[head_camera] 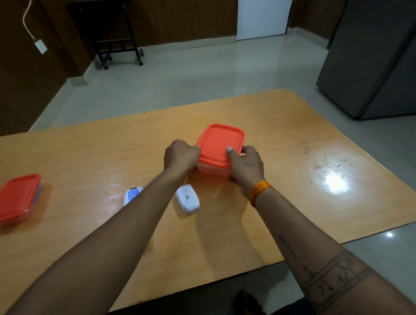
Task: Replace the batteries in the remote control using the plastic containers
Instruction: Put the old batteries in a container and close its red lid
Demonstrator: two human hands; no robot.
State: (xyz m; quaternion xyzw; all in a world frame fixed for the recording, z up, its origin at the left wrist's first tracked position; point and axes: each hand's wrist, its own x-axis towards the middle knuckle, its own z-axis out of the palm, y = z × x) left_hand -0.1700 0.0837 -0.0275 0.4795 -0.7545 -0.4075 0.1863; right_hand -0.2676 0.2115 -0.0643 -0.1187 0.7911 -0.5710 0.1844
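Desk (284, 135): wooden top with light grain, glossy, rounded corners; a bright glare patch and small dark specks on its right part.
Centre container (219, 146): square with rounded corners, smooth orange lid with a raised rim, clear plastic body under it; it stands on the desk in the middle.
Left hand (180, 158): it grips the left side of the centre container, fingers curled around the edge, thumb tip on the lid rim.
Right hand (246, 166): it grips the near right corner, thumb pressed flat on the lid, the other fingers curled around the side; an orange thread band (260, 191) is on the wrist.
Remote control (132, 195): white plastic, partly hidden behind the left forearm, lying on the desk.
Battery cover (187, 198): white, rounded, with a small printed code, lying just beside the remote control, near the centre container.
Second container (15, 198): same orange lid and clear body, at the far left edge, well apart.
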